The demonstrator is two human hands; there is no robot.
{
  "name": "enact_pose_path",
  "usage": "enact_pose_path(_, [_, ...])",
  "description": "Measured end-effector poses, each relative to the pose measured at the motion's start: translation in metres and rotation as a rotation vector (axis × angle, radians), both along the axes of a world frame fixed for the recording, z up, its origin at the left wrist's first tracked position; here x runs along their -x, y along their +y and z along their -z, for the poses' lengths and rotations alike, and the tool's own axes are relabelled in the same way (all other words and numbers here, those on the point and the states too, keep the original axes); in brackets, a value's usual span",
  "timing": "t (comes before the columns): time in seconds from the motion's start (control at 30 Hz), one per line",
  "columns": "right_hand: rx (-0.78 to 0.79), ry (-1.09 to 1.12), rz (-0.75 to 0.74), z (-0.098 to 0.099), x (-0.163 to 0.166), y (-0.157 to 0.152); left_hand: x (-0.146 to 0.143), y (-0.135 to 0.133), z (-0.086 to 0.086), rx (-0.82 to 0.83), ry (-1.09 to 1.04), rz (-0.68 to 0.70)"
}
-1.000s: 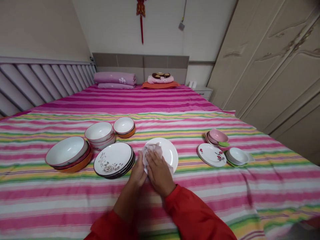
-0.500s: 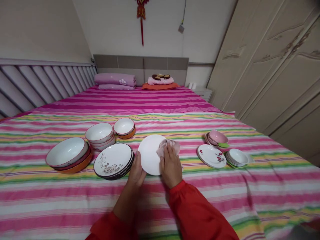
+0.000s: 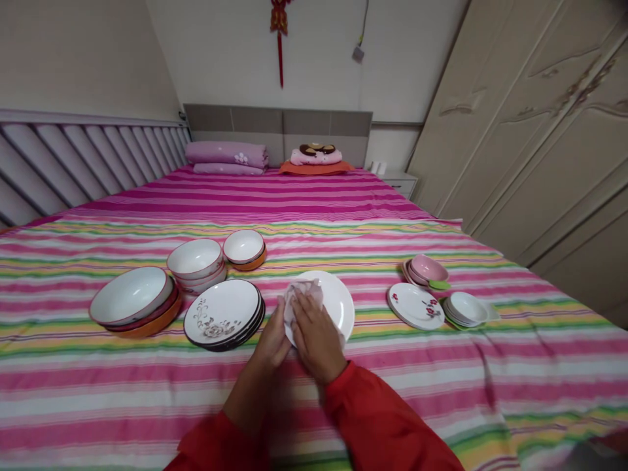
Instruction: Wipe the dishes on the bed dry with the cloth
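A plain white plate (image 3: pixel 339 302) is held just above the striped bed in front of me. My left hand (image 3: pixel 275 341) grips its near left rim, fingers closed on the edge. My right hand (image 3: pixel 316 335) lies on the plate's left half and presses a crumpled pale pink cloth (image 3: pixel 301 293) against the surface. Both arms wear red sleeves.
To the left sit a stack of flower-patterned dark-rimmed plates (image 3: pixel 223 314), large stacked bowls (image 3: pixel 131 306), and smaller bowls (image 3: pixel 195 260) (image 3: pixel 244 248). To the right are a flowered plate (image 3: pixel 415 305), pink dishes (image 3: pixel 428 268) and small white dishes (image 3: pixel 467 307). A wardrobe (image 3: pixel 540 131) stands right.
My right hand swept the cloth from the plate's left side to its right side and back to the left; the plate shifted slightly with it. The left hand kept its hold.
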State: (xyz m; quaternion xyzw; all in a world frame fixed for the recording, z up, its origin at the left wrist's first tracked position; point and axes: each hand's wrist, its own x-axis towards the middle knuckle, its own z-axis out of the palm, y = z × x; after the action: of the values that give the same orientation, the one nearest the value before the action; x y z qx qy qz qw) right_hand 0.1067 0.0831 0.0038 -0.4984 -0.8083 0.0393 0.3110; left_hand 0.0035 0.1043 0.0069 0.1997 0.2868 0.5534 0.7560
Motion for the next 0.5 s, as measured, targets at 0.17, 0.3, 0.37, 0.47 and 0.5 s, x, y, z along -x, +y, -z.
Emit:
enact_pose_path(0.17, [-0.055,0.061,0.271,0.005,-0.03,0.022,-0.009,-0.005,0.0,0.001,0.116,0.03])
enact_pose_path(0.3, [-0.064,0.097,0.312,0.008,-0.041,0.026,0.001,0.0,0.001,-0.008,0.136,-0.067])
enact_pose_path(0.37, [-0.039,0.082,0.241,0.006,-0.037,0.022,0.009,0.006,0.003,-0.012,0.113,-0.119])
enact_pose_path(0.47, [0.039,-0.007,0.02,0.0,-0.028,0.011,0.016,0.014,0.006,-0.007,0.057,-0.168])
enact_pose_path(0.5, [0.062,-0.041,-0.058,-0.002,-0.025,0.008,0.017,0.015,0.006,0.007,0.045,-0.174])
